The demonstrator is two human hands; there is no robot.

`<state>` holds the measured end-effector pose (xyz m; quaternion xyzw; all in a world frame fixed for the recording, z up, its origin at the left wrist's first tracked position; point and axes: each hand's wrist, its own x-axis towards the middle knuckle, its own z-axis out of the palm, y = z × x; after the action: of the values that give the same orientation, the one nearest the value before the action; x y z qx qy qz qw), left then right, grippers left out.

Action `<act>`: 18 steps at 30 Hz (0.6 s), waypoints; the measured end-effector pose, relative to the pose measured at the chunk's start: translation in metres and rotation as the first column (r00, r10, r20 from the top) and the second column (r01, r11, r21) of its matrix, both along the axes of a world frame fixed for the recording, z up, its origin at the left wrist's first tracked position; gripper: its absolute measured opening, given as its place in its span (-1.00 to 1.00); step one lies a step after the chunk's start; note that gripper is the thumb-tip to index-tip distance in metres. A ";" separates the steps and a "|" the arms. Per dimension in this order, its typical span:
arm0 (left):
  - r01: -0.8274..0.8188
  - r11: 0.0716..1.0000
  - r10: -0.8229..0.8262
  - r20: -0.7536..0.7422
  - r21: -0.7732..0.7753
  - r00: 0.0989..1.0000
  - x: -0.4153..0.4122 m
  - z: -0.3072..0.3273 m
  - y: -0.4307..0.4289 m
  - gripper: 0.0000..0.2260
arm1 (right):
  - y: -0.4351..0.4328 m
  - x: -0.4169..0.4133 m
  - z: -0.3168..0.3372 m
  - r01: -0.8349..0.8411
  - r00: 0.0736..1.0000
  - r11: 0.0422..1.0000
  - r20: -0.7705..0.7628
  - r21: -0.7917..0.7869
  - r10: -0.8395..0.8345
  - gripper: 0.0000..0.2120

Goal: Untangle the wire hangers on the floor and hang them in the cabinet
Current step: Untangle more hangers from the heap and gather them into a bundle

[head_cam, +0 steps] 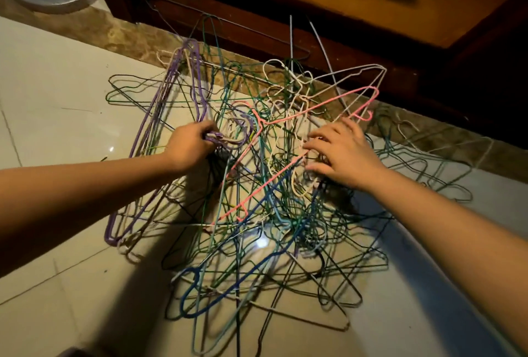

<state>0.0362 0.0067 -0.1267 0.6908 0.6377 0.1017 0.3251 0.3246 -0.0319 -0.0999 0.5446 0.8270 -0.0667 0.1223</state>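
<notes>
One tangle of wire hangers (pixel 274 182) — left fingers (pixel 207 128) tight round purple hooks (pixel 225 139), right fingers (pixel 331 142) spread open atop.

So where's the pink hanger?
In the head view, the pink hanger lies slanted atop the tangled pile, mid-frame, between the left hand gripping purple hangers and the open right hand.
</notes>
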 end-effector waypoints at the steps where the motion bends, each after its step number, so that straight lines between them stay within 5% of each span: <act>1: -0.003 1.000 0.003 0.026 0.000 1.000 -0.001 0.002 -0.003 -0.81 | -0.001 0.002 0.002 0.010 1.000 1.000 -0.011 0.028 -0.009 -0.62; 9: -0.081 0.982 0.080 0.012 0.168 0.997 -0.003 0.028 -0.005 -0.83 | 0.023 -0.032 0.026 0.323 0.921 0.916 -0.300 0.237 -0.248 -0.75; 14: -0.138 0.966 0.133 0.034 0.219 0.990 -0.009 0.028 -0.002 -0.80 | 0.030 -0.043 0.012 0.517 0.771 0.848 -0.493 0.115 -0.403 -0.83; 18: -0.145 0.974 0.138 0.054 0.172 0.989 -0.019 0.022 0.001 -0.83 | 0.011 -0.027 -0.003 0.522 0.782 0.852 -0.414 0.029 -0.466 -0.76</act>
<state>0.0171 0.0079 -0.1051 0.6672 0.6671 0.1947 0.2681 0.2976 -0.0205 -0.1031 0.7250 0.6648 -0.1451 -0.1064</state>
